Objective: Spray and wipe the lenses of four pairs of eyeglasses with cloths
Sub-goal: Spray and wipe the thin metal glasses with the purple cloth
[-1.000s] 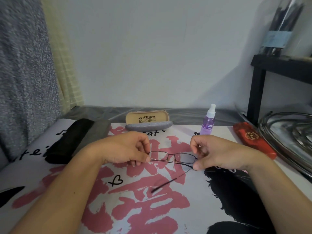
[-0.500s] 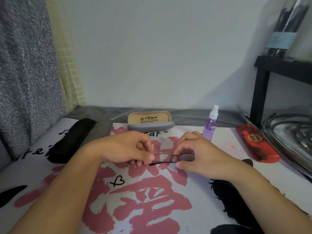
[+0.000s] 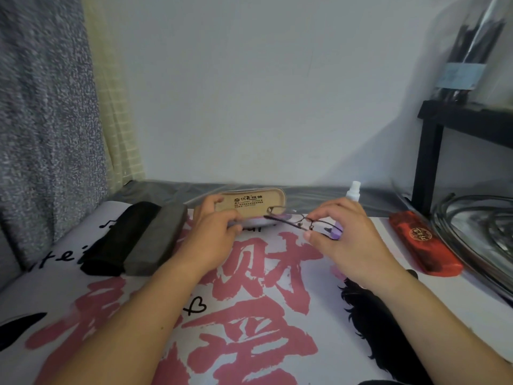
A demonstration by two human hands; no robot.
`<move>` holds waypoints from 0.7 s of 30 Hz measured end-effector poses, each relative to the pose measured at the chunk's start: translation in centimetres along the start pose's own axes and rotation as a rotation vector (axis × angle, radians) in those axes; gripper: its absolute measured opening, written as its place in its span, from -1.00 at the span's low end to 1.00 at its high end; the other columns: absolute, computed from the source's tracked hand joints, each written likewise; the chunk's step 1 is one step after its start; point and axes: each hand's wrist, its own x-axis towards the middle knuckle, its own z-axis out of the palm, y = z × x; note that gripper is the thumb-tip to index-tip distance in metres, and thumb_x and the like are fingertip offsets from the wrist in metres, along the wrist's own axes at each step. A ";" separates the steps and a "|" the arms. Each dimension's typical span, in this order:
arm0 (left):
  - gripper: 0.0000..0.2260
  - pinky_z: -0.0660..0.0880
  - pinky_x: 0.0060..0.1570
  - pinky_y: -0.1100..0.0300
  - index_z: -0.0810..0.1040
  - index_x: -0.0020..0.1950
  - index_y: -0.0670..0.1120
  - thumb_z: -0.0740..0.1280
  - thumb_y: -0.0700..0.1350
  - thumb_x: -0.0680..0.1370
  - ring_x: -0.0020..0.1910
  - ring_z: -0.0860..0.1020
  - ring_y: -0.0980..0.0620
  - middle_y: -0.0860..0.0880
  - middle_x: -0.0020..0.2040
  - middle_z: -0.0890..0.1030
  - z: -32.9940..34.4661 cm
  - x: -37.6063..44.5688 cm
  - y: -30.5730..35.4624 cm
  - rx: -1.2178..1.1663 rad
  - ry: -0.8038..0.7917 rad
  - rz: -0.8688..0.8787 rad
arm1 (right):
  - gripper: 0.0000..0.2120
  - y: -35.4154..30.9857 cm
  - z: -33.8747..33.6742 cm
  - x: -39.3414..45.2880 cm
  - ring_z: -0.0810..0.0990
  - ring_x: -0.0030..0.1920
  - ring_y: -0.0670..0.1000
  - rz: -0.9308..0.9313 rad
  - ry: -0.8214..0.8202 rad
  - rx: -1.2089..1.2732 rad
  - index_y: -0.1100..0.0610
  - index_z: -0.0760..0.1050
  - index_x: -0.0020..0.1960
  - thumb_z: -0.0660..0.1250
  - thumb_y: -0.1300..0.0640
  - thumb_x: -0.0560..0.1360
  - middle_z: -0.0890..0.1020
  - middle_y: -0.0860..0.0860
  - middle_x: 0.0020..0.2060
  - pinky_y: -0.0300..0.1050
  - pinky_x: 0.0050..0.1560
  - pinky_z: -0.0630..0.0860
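Pinching thin dark wire-frame eyeglasses [image 3: 294, 219] folded, right hand [image 3: 342, 237] thumb and fingertips at their right end; left hand [image 3: 215, 227] fingers curled on open tan glasses case [image 3: 254, 202] just beyond.

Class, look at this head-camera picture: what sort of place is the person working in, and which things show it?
Probably a home room, not a shop: a table under a printed cloth, a curtain by the plain wall, and a black shelf with household clutter.

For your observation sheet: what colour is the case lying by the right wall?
Red case, with a round gold emblem; head view.
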 end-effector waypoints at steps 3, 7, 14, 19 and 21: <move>-0.87 -0.03 0.55 0.01 0.71 -0.06 0.14 0.45 -0.11 0.56 0.62 -0.07 0.02 0.20 0.63 -0.04 -0.2 -0.3 0.4 -0.045 -0.036 0.009 | -0.80 0.1 0.0 0.1 0.42 0.17 -0.15 -0.029 0.125 -0.025 -0.07 0.63 0.02 0.55 0.09 0.44 0.56 -0.17 0.00 -0.43 0.25 0.24; -0.87 0.04 0.58 0.08 0.74 -0.14 0.14 0.54 -0.11 0.49 0.63 -0.06 0.08 0.26 0.63 -0.12 0.3 -1.0 1.6 -0.048 -0.197 0.063 | -0.76 0.5 0.8 0.1 0.41 0.13 -0.04 -0.158 0.149 -0.170 0.06 0.67 0.03 0.59 0.14 0.39 0.51 -0.11 -0.03 -0.41 0.28 0.21; -0.87 0.27 0.23 0.54 0.68 -0.08 0.12 0.56 -0.09 0.48 0.35 0.35 0.27 0.25 0.40 0.25 -0.5 -1.5 2.1 -0.177 -0.348 0.133 | -0.72 0.4 2.7 -0.3 0.35 0.22 0.10 -0.239 0.078 -0.455 0.10 0.65 -0.07 0.66 0.15 0.28 0.49 0.07 0.15 -0.07 0.22 0.36; -0.61 0.46 -0.09 0.44 0.33 0.04 0.10 0.54 -0.11 0.49 0.11 0.46 0.21 0.21 0.23 0.34 -0.6 -1.7 2.4 -0.095 -0.278 0.160 | -0.72 0.0 3.5 0.5 0.23 0.47 0.16 -0.228 -0.056 -0.446 0.07 0.67 -0.05 0.64 0.05 0.31 0.40 0.10 0.42 0.07 0.44 0.31; -0.53 0.44 -0.24 0.45 0.26 0.13 0.13 0.53 -0.12 0.50 -0.06 0.49 0.18 0.18 0.18 0.36 -0.6 -1.9 2.4 -0.100 -0.291 0.159 | -0.71 0.0 3.5 0.7 0.19 0.52 0.20 -0.215 -0.115 -0.457 0.03 0.67 -0.02 0.63 0.00 0.32 0.37 0.10 0.48 0.20 0.47 0.28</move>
